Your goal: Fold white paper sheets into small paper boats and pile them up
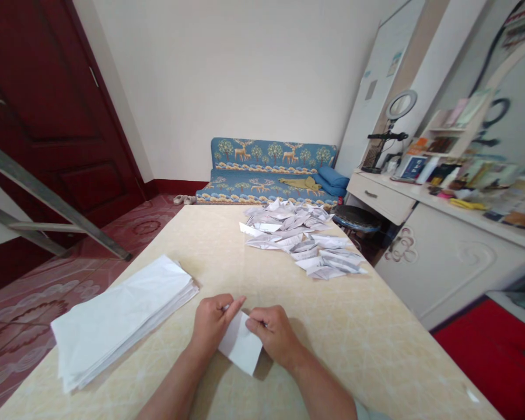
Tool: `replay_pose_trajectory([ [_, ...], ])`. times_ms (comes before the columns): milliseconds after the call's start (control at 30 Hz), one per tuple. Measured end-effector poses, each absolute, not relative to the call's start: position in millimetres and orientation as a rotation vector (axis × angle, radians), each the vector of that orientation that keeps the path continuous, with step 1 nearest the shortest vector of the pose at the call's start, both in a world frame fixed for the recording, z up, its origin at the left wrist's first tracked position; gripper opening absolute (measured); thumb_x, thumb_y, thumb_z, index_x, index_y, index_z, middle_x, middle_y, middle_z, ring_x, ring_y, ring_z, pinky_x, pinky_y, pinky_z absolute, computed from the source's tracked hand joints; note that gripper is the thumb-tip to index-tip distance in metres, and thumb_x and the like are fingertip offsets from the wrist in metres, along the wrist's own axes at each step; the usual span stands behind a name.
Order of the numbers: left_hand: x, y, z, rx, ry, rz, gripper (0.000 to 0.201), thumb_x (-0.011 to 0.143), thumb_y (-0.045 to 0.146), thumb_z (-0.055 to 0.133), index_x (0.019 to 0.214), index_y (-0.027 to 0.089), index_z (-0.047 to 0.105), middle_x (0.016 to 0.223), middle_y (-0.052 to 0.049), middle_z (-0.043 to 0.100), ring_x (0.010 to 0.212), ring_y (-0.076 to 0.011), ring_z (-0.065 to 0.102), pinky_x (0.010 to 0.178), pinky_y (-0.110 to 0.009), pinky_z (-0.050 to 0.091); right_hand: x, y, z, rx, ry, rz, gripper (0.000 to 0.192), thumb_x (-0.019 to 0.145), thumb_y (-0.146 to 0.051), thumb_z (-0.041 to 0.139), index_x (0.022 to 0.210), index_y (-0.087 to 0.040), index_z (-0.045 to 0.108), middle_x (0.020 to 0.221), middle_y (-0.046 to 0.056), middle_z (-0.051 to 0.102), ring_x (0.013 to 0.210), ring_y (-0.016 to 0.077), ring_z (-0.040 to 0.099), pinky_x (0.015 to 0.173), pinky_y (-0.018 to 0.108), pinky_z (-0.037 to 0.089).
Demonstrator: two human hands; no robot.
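Note:
Close to me over the table, a small folded piece of white paper (241, 345) is held between my two hands. My left hand (214, 319) grips its upper left edge, fingers curled and thumb stretched along the top. On the opposite edge my right hand (275, 332) pinches the paper between thumb and bent fingers. To the left lies a stack of white paper sheets (118, 315), its edges slightly uneven. Farther off, toward the table's right side, spreads a pile of folded paper pieces (284, 224), some with grey print on them.
The table (219, 245) has a pale yellow patterned top. Beyond its far end stands a blue sofa (254, 184) with deer and trees. A black round stool (356, 219) and a white dresser (441, 251) flank the right side; a metal ladder (61, 204) leans at left.

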State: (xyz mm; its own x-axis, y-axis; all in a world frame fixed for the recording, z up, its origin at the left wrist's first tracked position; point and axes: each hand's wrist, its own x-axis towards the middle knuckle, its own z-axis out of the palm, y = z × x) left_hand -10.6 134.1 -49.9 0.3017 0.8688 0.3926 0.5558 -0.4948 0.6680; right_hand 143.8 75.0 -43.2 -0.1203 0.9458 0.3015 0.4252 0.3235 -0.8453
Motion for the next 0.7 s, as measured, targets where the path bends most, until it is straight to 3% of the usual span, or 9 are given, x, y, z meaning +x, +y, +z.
replay_pose_trajectory([
  [100, -15.8, 136.1, -45.8, 1.970, 1.291, 1.110, 0.050, 0.080, 0.043, 0.052, 0.044, 0.017, 0.029, 0.047, 0.005, 0.021, 0.045, -0.0074, 0.025, 0.045, -0.022, 0.021, 144.3, 72.1, -38.8, -1.174, -1.688, 0.847, 0.035, 0.081, -0.026, 0.053, 0.048, -0.017, 0.042, 0.050, -0.006, 0.033, 0.049, 0.0075, 0.033, 0.049, 0.020, 0.023],
  [233, -34.5, 142.7, -39.6, 1.599, 1.522, 1.361, 0.048, 0.081, 0.045, 0.047, 0.048, 0.020, 0.023, 0.048, 0.005, 0.020, 0.046, -0.0083, 0.023, 0.045, -0.022, 0.022, 157.5, 70.9, -39.2, -1.115, -1.465, 1.012, 0.037, 0.080, -0.034, 0.054, 0.051, -0.017, 0.039, 0.051, -0.006, 0.032, 0.049, 0.0072, 0.031, 0.048, 0.020, 0.023],
  [367, -31.2, 140.6, -40.8, 1.445, 1.422, 1.422, 0.044, 0.083, 0.046, 0.046, 0.050, 0.019, 0.031, 0.046, 0.006, 0.025, 0.045, -0.0082, 0.026, 0.044, -0.020, 0.024, 168.1, 79.1, -42.7, -1.098, -1.014, 1.022, 0.036, 0.082, -0.043, 0.051, 0.058, -0.019, 0.040, 0.050, -0.007, 0.035, 0.044, 0.0071, 0.033, 0.042, 0.018, 0.026],
  [467, -10.6, 134.3, -43.6, 1.547, 0.960, 1.181, 0.031, 0.079, 0.046, 0.052, 0.068, 0.016, 0.052, 0.055, 0.004, 0.047, 0.049, -0.0096, 0.041, 0.048, -0.020, 0.034, 162.3, 85.2, -44.4, -1.103, -1.024, 1.011, 0.025, 0.077, -0.040, 0.057, 0.067, -0.018, 0.050, 0.052, -0.006, 0.046, 0.044, 0.0077, 0.041, 0.041, 0.018, 0.034],
  [533, -0.6, 131.4, -44.7, 1.527, 0.874, 1.112, 0.029, 0.075, 0.044, 0.059, 0.076, 0.015, 0.057, 0.063, 0.001, 0.054, 0.055, -0.0111, 0.047, 0.052, -0.020, 0.038, 155.7, 85.9, -46.6, -1.101, -1.089, 1.070, 0.020, 0.075, -0.036, 0.060, 0.076, -0.017, 0.055, 0.058, -0.004, 0.054, 0.044, 0.0082, 0.046, 0.041, 0.018, 0.038],
  [700, -3.4, 130.0, -45.9, 1.511, 1.081, 1.148, 0.033, 0.076, 0.041, 0.059, 0.059, 0.014, 0.055, 0.051, 0.003, 0.047, 0.048, -0.0086, 0.039, 0.044, -0.019, 0.030, 151.6, 83.6, -54.1, -1.275, -1.233, 1.196, 0.021, 0.076, -0.035, 0.056, 0.068, -0.016, 0.057, 0.045, -0.006, 0.053, 0.032, 0.0067, 0.039, 0.032, 0.017, 0.026],
])
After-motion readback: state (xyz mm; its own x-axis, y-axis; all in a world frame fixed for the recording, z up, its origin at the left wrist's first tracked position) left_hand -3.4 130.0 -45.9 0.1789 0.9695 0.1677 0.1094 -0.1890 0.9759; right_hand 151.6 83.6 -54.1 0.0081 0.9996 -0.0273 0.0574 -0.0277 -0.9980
